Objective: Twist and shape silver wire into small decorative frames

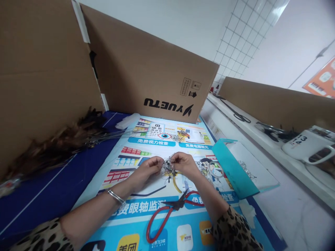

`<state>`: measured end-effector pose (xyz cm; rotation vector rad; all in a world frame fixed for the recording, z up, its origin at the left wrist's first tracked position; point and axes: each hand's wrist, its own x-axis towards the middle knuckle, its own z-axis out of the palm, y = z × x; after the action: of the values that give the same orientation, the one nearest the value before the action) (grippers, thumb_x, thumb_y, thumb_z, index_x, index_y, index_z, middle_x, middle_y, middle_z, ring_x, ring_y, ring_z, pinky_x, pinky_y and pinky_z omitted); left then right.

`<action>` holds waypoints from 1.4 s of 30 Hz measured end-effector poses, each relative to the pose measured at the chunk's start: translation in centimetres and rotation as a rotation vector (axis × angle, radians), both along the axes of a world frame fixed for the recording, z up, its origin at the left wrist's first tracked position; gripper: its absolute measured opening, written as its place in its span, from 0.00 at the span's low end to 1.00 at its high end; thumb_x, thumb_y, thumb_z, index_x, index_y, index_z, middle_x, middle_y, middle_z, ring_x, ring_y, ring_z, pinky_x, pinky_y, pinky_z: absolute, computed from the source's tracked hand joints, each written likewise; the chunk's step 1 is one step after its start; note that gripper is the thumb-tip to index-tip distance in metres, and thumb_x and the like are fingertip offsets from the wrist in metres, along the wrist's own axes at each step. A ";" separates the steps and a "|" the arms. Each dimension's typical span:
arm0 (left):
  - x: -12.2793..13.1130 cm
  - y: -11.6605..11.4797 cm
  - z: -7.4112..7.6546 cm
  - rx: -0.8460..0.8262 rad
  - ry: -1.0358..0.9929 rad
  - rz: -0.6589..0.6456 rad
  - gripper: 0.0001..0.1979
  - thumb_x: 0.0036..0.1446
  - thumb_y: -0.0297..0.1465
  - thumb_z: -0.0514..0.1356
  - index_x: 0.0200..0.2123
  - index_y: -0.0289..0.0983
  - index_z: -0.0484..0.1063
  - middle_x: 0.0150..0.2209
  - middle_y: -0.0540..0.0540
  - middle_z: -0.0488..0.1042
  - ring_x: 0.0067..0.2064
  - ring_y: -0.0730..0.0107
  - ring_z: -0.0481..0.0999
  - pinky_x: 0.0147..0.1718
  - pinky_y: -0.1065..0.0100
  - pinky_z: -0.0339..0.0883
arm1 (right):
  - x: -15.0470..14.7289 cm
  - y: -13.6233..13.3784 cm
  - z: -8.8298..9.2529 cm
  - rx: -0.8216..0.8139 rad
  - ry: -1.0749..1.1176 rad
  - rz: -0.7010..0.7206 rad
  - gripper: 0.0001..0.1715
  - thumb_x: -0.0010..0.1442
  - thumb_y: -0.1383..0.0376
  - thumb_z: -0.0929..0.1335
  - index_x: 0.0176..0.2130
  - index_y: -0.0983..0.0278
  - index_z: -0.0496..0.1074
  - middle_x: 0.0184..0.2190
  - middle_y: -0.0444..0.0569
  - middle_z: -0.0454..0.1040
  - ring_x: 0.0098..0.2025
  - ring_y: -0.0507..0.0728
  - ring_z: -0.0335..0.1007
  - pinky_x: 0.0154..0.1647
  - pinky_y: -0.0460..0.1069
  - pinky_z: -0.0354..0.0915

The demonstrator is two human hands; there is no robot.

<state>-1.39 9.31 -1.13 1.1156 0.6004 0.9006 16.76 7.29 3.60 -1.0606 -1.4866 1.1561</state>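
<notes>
A: Okay, hands?
B: Left hand (149,166) and right hand (185,163) each pinch the small wiry metal piece (169,166) from opposite sides. Fingertips are closed on it, centre frame, just above the poster (146,146).
A: Why there?
B: Two-sided grip likely steadies fiddly work. Red-handled scissors (167,211) lie just below, within reach. Feathers (60,141) are well apart, left of frame.

Red-handled scissors (176,205) are laid just below the right hand (184,164); dark feathers (60,143) are piled well left of the left hand (148,169); a cardboard box (146,69) is stood beyond both.
</notes>
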 end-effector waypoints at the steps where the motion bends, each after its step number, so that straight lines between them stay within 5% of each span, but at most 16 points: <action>1: 0.0 -0.1 0.2 -0.001 -0.021 -0.019 0.06 0.50 0.30 0.60 0.33 0.36 0.68 0.25 0.52 0.66 0.25 0.76 0.64 0.25 0.73 0.57 | 0.1 0.0 0.0 -0.019 0.032 0.002 0.07 0.42 0.72 0.70 0.27 0.64 0.71 0.25 0.42 0.69 0.27 0.50 0.62 0.29 0.46 0.61; 10: -0.4 -0.6 0.6 -0.096 -0.278 -0.189 0.08 0.44 0.26 0.64 0.27 0.35 0.66 0.33 0.46 0.70 0.36 0.66 0.70 0.37 0.64 0.62 | -0.9 -0.4 0.1 -0.120 0.193 0.094 0.10 0.40 0.71 0.73 0.28 0.65 0.72 0.24 0.42 0.70 0.25 0.50 0.63 0.28 0.45 0.62; 27: -1.1 -0.4 1.0 -0.340 -0.477 -0.354 0.04 0.54 0.29 0.57 0.30 0.34 0.65 0.30 0.46 0.69 0.32 0.66 0.71 0.33 0.61 0.65 | -0.8 0.5 0.8 -0.311 0.404 0.103 0.12 0.42 0.73 0.71 0.31 0.66 0.70 0.23 0.43 0.69 0.23 0.50 0.67 0.18 0.42 0.57; 42: -0.7 -0.6 0.6 -0.204 -0.333 -0.198 0.04 0.52 0.22 0.58 0.31 0.35 0.67 0.31 0.49 0.67 0.32 0.73 0.68 0.32 0.69 0.61 | 0.7 1.1 -0.8 -0.329 0.498 0.203 0.13 0.43 0.71 0.71 0.33 0.65 0.70 0.25 0.45 0.69 0.26 0.51 0.66 0.23 0.44 0.59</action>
<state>-2.11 8.75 -0.53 0.8030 0.2933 0.8108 17.50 8.37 2.84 -0.7604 -1.0453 1.7086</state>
